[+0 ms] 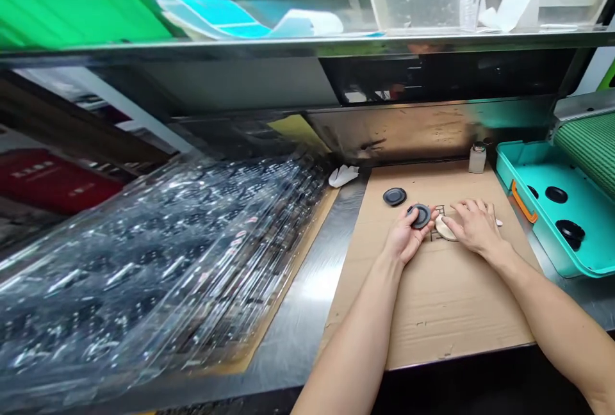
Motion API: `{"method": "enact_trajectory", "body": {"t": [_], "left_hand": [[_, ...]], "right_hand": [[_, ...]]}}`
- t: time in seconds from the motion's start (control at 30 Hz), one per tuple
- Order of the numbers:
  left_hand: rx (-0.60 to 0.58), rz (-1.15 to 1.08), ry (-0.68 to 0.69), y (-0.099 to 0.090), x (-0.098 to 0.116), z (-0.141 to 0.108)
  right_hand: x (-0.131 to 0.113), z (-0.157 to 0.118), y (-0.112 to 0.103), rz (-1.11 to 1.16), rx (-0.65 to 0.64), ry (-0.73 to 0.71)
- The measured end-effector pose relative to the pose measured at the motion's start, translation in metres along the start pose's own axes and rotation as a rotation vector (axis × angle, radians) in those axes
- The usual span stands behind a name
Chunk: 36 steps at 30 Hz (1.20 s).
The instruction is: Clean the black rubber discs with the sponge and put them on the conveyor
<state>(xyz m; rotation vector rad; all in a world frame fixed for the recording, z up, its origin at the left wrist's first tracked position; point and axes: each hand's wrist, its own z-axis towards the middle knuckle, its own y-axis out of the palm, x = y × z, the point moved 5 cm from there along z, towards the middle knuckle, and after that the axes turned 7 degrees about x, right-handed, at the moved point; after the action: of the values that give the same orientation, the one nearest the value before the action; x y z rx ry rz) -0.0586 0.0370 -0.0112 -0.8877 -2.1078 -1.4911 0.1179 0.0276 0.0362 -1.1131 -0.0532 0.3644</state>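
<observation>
My left hand (405,239) is closed on a dark grey round cap (421,216), thumb on top and fingers beneath. Just right of it, a pale beige round pad (445,229) lies on the cardboard sheet (442,300). Over the pad's right edge sits my right hand (478,228), palm down, fingers apart and the thumb touching or nearly touching the pad. Another dark round cap (394,196) rests on the cardboard, up and left of my left hand.
A teal tray (589,223) with several black round pieces stands at the right, beside a green ribbed belt (593,146). Stacked clear plastic trays (158,261) fill the left. A small bottle (477,157) and crumpled white cloth or paper (343,175) stand behind; a metal shelf (288,50) crosses above.
</observation>
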Motion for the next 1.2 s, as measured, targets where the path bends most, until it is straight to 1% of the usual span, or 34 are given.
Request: {"method": "enact_trajectory", "body": {"t": [0.07,0.17,0.23,0.27,0.33,0.43,0.5,0.57,0.63,0.67,0.7,0.77,0.83,0.87,0.97,1.03,1.07,1.13,1.2], "left_hand": [[-0.016,-0.007,0.009,0.001,0.001,-0.001],[-0.055,-0.054,-0.036,0.004,0.004,-0.003],[-0.116,-0.088,-0.090,0.008,0.005,-0.005],[-0.139,-0.098,-0.104,0.009,0.006,-0.006],[-0.150,-0.090,-0.097,0.010,0.005,-0.005],[-0.122,-0.024,-0.078,0.011,-0.005,-0.002],[-0.134,0.034,-0.090,0.017,-0.017,-0.002],[-0.177,0.069,-0.124,0.025,-0.029,-0.004],[-0.227,0.055,-0.166,0.031,-0.035,-0.008],[-0.244,0.030,-0.185,0.033,-0.036,-0.009],[-0.249,-0.002,-0.197,0.034,-0.034,-0.010],[-0.242,-0.068,-0.213,0.032,-0.028,-0.010],[-0.234,-0.111,-0.221,0.030,-0.022,-0.009],[-0.236,-0.118,-0.224,0.029,-0.021,-0.008],[-0.246,-0.090,-0.225,0.028,-0.021,-0.006],[-0.237,-0.069,-0.224,0.027,-0.023,-0.004],[-0.227,-0.067,-0.227,0.026,-0.023,-0.004],[-0.198,-0.071,-0.226,0.025,-0.023,-0.002],[-0.167,-0.065,-0.204,0.025,-0.020,-0.001]], "right_hand": [[0.006,0.002,0.001,-0.053,-0.016,0.034],[0.030,0.005,0.008,-0.140,-0.078,0.149],[0.041,0.007,0.014,-0.093,-0.131,0.158],[0.044,0.009,0.015,-0.039,-0.128,0.152],[0.047,0.014,0.011,0.071,-0.045,0.153],[0.052,0.036,-0.006,0.161,0.167,0.196],[0.059,0.062,-0.019,0.147,0.266,0.243],[0.071,0.096,-0.030,0.068,0.298,0.291],[0.084,0.133,-0.038,-0.033,0.270,0.317],[0.091,0.150,-0.039,-0.071,0.234,0.324],[0.098,0.165,-0.039,-0.103,0.178,0.331],[0.109,0.190,-0.035,-0.163,0.018,0.342],[0.118,0.205,-0.030,-0.217,-0.124,0.339],[0.120,0.211,-0.029,-0.238,-0.164,0.331],[0.126,0.222,-0.032,-0.237,-0.166,0.317],[0.127,0.222,-0.036,-0.220,-0.158,0.322],[0.126,0.220,-0.040,-0.200,-0.133,0.326],[0.119,0.210,-0.049,-0.119,-0.013,0.326],[0.101,0.187,-0.060,0.024,0.164,0.303]]}}
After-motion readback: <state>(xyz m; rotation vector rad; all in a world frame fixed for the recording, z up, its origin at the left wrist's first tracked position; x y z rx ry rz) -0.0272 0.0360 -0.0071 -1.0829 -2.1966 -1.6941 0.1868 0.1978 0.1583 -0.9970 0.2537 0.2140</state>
